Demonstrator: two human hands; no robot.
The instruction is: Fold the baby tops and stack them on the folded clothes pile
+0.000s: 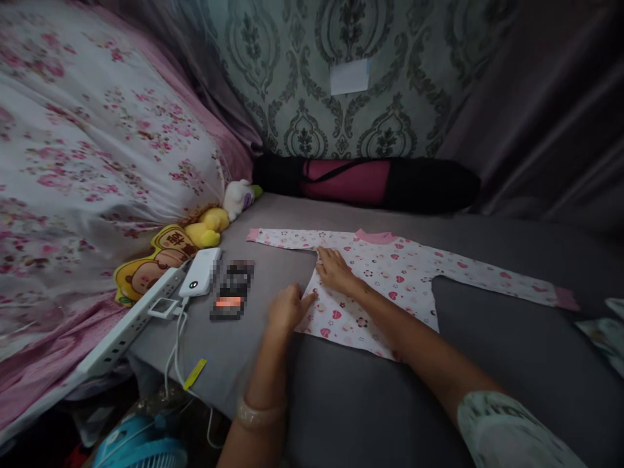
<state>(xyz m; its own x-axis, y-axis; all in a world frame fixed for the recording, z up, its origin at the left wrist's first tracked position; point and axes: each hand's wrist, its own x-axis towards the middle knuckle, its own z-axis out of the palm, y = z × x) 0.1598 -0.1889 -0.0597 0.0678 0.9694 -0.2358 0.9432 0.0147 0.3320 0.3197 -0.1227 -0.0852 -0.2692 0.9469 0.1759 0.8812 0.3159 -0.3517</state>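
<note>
A small white long-sleeved shirt (385,279) with pink hearts and a pink collar lies spread on the grey sheet, both sleeves stretched outward. My left hand (287,309), with a bangle on its wrist, is at the shirt's left side edge near the hem; its thumb reaches onto the fabric, and its other fingers are curled and blurred. My right hand (334,270) rests on the shirt just below the left sleeve's underarm, palm down with fingers extended over the cloth.
A white power bank (201,273), a power strip (131,325) with cables and a pixelated item (233,290) lie left. Plush toys (207,227) line the floral curtain. A black and pink long bag (348,182) lies along the wall. A blue fan (139,445) is at the lower left.
</note>
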